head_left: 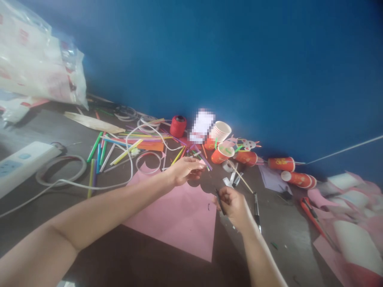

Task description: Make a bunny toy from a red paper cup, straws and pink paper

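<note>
My left hand point(190, 170) is closed in a pinch above the top edge of a large pink paper sheet point(179, 215), with a small pink scrap of paper point(202, 162) at its fingertips. To its right, my right hand point(235, 205) is closed round a slim black pen point(220, 201), slanting near the sheet's right edge. The sheet lies flat on the dark table, its upper edge cut unevenly. A short dark mark shows on it near the right hand. Another black-and-silver pen point(256, 211) lies beside my right wrist.
Coloured straws point(101, 153), a white cable point(98, 183) and a power strip point(26, 165) lie to the left. Behind stand a red thread spool point(178, 126) and red paper cups point(223, 154). Right are a red-handled cutter point(312, 213) and pink-and-white paper pieces point(356, 235).
</note>
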Available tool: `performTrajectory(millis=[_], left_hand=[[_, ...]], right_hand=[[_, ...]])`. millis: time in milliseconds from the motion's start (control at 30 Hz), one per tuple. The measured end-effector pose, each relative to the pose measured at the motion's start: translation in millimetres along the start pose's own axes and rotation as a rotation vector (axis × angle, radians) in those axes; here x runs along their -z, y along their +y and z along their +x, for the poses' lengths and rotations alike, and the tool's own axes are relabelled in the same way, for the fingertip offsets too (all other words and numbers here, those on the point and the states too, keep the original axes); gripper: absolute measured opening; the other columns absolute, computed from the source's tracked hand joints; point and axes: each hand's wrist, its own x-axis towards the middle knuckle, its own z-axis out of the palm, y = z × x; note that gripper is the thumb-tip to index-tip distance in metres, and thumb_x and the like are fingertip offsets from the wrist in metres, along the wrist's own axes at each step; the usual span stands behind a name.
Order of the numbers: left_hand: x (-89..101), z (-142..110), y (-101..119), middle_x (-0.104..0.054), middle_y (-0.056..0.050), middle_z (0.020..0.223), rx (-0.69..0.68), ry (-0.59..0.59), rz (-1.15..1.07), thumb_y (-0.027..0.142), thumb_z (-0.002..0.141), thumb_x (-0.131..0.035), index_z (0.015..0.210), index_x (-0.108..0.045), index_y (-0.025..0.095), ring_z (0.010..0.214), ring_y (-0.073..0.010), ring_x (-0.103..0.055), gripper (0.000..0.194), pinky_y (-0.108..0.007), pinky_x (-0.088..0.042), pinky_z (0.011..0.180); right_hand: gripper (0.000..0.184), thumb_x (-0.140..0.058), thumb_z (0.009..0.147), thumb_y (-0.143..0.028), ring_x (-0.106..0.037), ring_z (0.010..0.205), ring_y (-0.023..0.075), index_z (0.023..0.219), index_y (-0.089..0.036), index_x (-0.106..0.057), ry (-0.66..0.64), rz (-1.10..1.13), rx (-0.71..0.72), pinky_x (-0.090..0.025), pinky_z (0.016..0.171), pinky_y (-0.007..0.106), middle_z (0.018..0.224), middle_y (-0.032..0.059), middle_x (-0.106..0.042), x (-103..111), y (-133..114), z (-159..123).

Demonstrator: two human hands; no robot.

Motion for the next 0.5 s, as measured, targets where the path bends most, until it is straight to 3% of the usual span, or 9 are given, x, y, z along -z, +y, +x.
performTrajectory(millis=[500], left_hand=[[8.6, 6.8, 2.8, -0.061, -0.003, 0.061, 0.016, -0.017, 0.086, 0.018, 0.059, -0.075, 0.062, -0.062, 0.012, 0.051, -0.0080, -0.054, 0.015, -0.018, -0.040, 0.045]], right_hand=[[0.031, -0.073, 0.062, -0.038, -0.037, 0.044, 0.0072, 0.064, -0.018, -0.049, -0.032, -0.053, 0.008, -0.027, 0.043, 0.020, 0.048, -0.0065, -0.044, 4.0, 3.1, 0.4]])
